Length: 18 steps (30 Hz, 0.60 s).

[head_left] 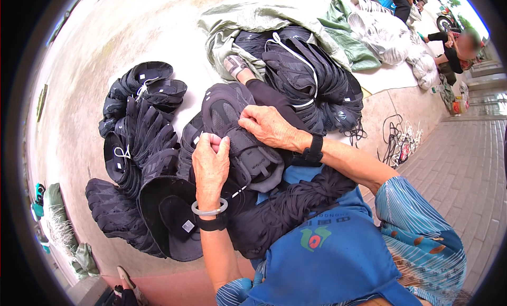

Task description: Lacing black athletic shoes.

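Black shoe upper (232, 131) lies on the lap, between the hands. Left hand (211, 160) – thumb and fingertips pinched together; right hand (268, 127) pinches over the upper. Can't tell what either grips. I'd brace the upper, pull evenly – keep the lace bundle (296, 211) untangled.

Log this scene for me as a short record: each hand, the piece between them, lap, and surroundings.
Left hand: fingertips pinched together, anything held unclear
Right hand: fingertips together at the dark shoe upper
Lap: bunch of black laces over a blue apron
Picture left: stacked dark uppers
Beyond right hand: tied bundle of uppers on a pale green sack
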### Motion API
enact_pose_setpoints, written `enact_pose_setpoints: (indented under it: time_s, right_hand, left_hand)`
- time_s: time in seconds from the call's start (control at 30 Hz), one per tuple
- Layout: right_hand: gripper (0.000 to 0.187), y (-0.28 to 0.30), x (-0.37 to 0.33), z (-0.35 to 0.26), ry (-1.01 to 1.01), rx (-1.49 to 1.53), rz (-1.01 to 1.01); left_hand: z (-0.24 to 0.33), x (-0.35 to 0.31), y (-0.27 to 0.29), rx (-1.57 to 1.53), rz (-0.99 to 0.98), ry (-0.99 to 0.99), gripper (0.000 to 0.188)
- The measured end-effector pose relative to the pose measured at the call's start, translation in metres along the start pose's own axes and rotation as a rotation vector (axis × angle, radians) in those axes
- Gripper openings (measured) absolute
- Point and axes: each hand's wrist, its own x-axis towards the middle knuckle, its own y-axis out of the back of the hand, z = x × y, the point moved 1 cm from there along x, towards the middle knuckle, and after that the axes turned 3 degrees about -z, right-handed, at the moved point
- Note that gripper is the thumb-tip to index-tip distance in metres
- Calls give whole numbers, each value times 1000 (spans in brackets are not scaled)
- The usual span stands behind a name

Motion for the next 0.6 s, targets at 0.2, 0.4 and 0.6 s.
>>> enact_pose_setpoints:
  time_s: [0.2,0.4,0.6]
  right_hand:
    - [26,6,4,2,-37,-64,-75]
    - [28,7,6,1,-178,89,-160]
    - [24,-2,-2,-1,-22,-143,-16]
  left_hand:
    - [-7,-2,-15,-459,-150,226,23]
    - [-8,-2,-17,-509,-189,261,23]
    - [-12,-1,-21,-514,-215,241,24]
